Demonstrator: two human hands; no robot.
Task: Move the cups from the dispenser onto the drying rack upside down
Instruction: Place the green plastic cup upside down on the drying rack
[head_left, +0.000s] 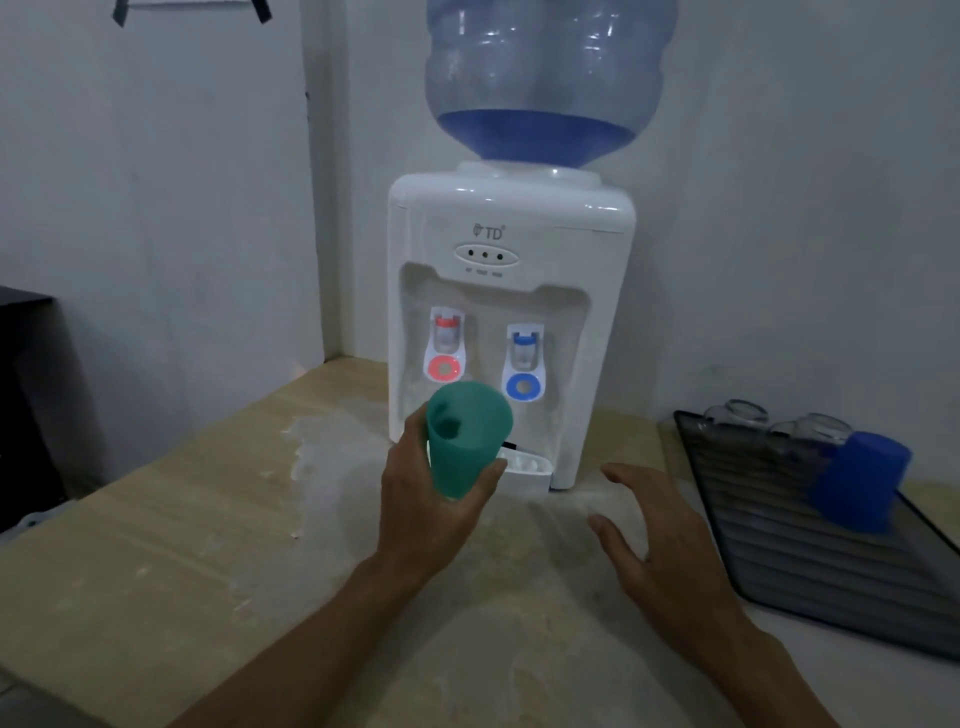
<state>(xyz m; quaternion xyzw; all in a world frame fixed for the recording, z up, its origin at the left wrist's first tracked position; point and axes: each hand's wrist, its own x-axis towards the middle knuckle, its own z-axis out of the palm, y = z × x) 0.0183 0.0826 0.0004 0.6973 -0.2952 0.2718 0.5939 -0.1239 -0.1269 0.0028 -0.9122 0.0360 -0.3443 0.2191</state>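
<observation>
My left hand (431, 512) grips a teal plastic cup (467, 439), held tilted with its open mouth toward me, just in front of the white water dispenser (511, 322) and above its drip tray (524, 467). My right hand (660, 540) hovers open over the counter, fingers spread, between the dispenser and the dark ribbed drying rack (800, 561). On the rack a blue cup (860, 480) stands upside down, with two clear glasses (779, 423) upside down behind it.
The dispenser carries a large blue water bottle (545, 78) and has a red tap and a blue tap. It stands on a beige counter (182, 561) against a white wall. A dark object (26, 395) sits at the far left edge.
</observation>
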